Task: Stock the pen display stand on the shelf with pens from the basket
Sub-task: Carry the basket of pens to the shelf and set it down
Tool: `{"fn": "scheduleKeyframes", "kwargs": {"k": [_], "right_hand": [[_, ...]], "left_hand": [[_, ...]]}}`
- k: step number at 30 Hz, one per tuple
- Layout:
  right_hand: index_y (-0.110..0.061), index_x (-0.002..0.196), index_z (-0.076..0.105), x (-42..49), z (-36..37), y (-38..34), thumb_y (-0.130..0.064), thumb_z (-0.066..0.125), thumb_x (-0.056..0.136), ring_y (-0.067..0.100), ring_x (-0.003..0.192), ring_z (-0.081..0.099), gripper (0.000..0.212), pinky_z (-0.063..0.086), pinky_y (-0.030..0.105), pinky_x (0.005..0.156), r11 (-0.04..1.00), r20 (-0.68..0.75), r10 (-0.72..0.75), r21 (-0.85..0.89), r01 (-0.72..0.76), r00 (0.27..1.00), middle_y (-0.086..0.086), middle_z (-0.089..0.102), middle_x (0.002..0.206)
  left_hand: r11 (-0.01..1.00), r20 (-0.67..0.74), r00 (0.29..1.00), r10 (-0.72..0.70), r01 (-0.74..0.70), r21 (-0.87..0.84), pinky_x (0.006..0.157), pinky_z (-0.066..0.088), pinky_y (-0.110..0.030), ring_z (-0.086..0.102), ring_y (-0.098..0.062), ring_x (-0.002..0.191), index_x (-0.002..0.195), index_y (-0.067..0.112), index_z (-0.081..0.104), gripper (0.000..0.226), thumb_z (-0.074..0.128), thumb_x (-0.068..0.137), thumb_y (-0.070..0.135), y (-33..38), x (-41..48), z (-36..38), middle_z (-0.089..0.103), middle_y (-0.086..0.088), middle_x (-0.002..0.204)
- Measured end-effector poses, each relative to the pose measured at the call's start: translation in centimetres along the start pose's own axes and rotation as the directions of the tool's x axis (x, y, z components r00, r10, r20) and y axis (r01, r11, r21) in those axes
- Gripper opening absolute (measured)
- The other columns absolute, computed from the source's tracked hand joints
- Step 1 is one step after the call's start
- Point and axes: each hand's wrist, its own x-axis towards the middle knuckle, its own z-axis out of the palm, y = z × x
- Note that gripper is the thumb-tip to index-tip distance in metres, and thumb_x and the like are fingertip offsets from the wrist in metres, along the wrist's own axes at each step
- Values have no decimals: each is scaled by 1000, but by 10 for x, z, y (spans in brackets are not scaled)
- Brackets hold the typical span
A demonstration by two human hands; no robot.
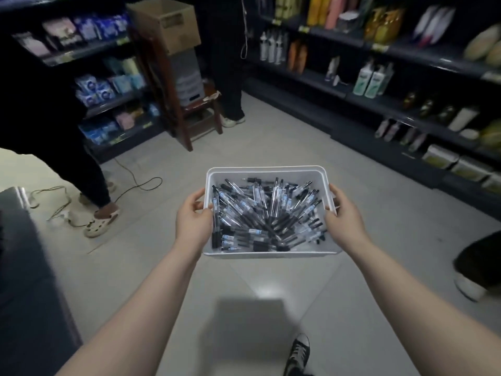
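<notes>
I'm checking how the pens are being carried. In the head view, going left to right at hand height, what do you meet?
Beige clog on the floor → left hand gripping one side rim → white basket of pens → right hand gripping the opposite rim.

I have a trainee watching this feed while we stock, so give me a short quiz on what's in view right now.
1. True or false: only the left hand grips the white basket.
2. The pens are: A) standing upright in rows, B) heaped loose in the basket, C) clipped to a card.
3. What trails across the floor on the left?
Key: 1 false, the right hand grips the opposite side. 2 B. 3 a cable.
</notes>
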Motion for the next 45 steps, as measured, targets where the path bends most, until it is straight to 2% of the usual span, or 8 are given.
{"fn": "scheduleKeyframes", "kwargs": {"k": [5, 11, 15, 24, 27, 31, 37, 45], "right_hand": [[-21, 140, 44, 52, -55, 6, -1, 48, 88, 22, 88, 57, 56, 45, 35, 78, 1000, -67, 17, 25, -15, 998, 0, 59, 105], [-25, 141, 42, 116, -89, 12, 1, 45, 88, 8, 67, 51, 58, 40, 25, 57, 999, -113, 48, 29, -45, 992, -17, 52, 87], [-22, 141, 41, 156, -93, 11, 0, 46, 90, 5, 66, 50, 56, 39, 22, 56, 995, -142, 90, 55, -83, 986, -9, 54, 90], [-20, 144, 39, 278, -75, -3, -1, 46, 91, 9, 65, 49, 56, 40, 24, 53, 980, -249, 187, 112, -163, 950, -9, 53, 87], [-21, 144, 39, 317, -70, -11, -1, 46, 91, 8, 67, 50, 56, 41, 23, 53, 975, -288, 214, 125, -185, 933, -2, 55, 95], [-22, 142, 40, 359, -71, -15, -1, 48, 91, 7, 68, 50, 56, 40, 23, 55, 967, -346, 249, 149, -209, 905, -7, 54, 89], [-22, 141, 41, 416, -90, -6, 0, 48, 91, 7, 65, 50, 55, 39, 17, 50, 956, -398, 291, 163, -245, 870, -12, 53, 85], [-26, 141, 40, 516, -146, 22, -2, 49, 91, 10, 68, 51, 56, 44, 26, 58, 945, -422, 323, 200, -261, 847, -9, 55, 89]], "left_hand": [[1000, 59, 998, 11, -11, -2, 45, 40, -11, 48, -5, 52, 124, 20, 56, 39, 53, 90, 1, 27, 29, 82, 58, -1, 86], [999, 109, 993, 37, -37, 2, 53, 41, -18, 50, -8, 58, 124, 19, 56, 38, 52, 90, 2, 53, 71, 149, 58, 1, 86], [999, 153, 987, 54, -53, -10, 45, 40, -10, 50, -4, 55, 125, 18, 56, 38, 51, 91, 0, 67, 110, 182, 57, 3, 83], [996, 296, 952, 83, -91, 15, 46, 41, -11, 50, -1, 52, 124, 19, 55, 36, 52, 91, 3, 105, 246, 253, 57, 3, 81], [992, 344, 934, 100, -120, 38, 51, 41, -15, 51, -5, 55, 125, 21, 55, 37, 53, 92, 6, 120, 291, 276, 56, 4, 82], [987, 395, 911, 118, -151, 53, 55, 41, -22, 48, -9, 55, 126, 20, 55, 38, 53, 91, 4, 134, 338, 313, 55, 4, 81], [985, 465, 876, 125, -165, 47, 55, 40, -20, 49, -7, 56, 122, 19, 57, 35, 55, 90, 5, 148, 385, 380, 54, 8, 75], [989, 488, 865, 117, -147, 23, 54, 42, -17, 51, -1, 52, 127, 20, 56, 39, 55, 90, 5, 177, 430, 496, 59, -1, 84]]}}
